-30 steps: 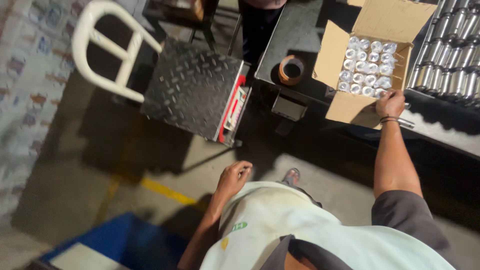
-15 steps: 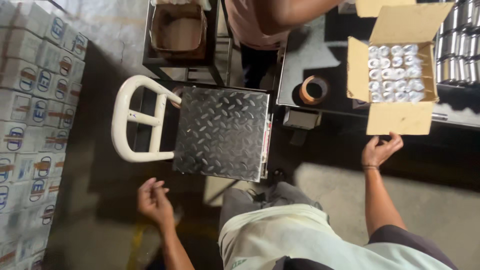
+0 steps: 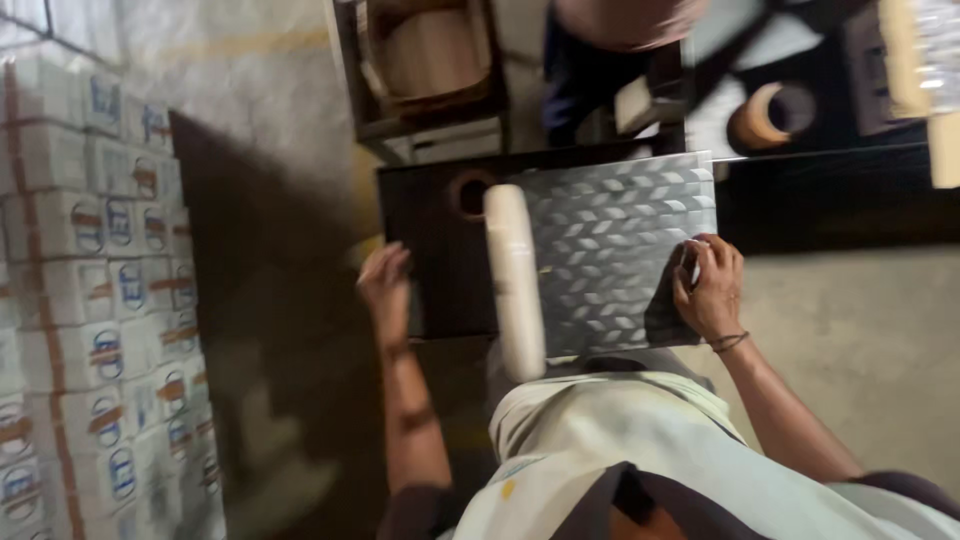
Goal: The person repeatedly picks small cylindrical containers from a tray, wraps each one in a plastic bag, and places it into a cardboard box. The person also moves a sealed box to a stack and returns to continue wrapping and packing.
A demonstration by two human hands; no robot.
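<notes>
Since half a second ago both hands have come in to the platform scale (image 3: pixel 610 250), and the open carton with cans has slipped almost out of view at 2 o'clock. Right hand (image 3: pixel 708 290) is now closed around the right edge of the checkered metal plate, while the left hand (image 3: pixel 385 285) hangs loose and holds nothing, just beside the dark left edge. Stacked white boxes (image 3: pixel 95 290) wall the 9 o'clock side, with shadowed floor (image 3: pixel 270 330) between them and the left arm; the white handle bar (image 3: pixel 515 280) lies across the plate.
</notes>
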